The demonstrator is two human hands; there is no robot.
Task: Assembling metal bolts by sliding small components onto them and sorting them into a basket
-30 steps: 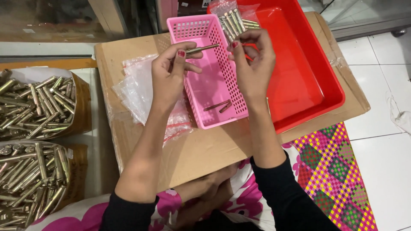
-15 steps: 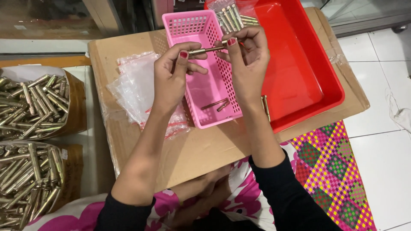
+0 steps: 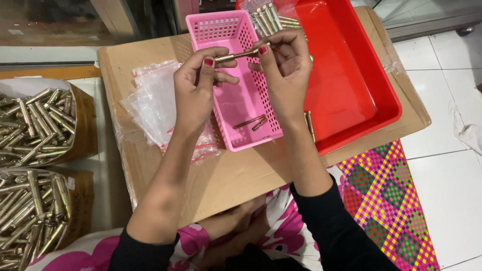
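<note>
Left hand (image 3: 198,88) and right hand (image 3: 283,68) each pinch one end of a metal bolt (image 3: 241,54) between thumb and forefinger (other fingers loosely curled), level above the pink basket (image 3: 221,27) beneath the fingers

the bagged bolts (image 3: 268,17) at the top and the boxes of bolts (image 3: 30,125) at the left are cut off by the frame edges. the right hand (image 3: 286,70) hides part of the red tray (image 3: 351,90).

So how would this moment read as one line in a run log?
left hand: holds metal bolt | right hand: holds same bolt's other end | position: above pink basket | nearby: red tray
</note>
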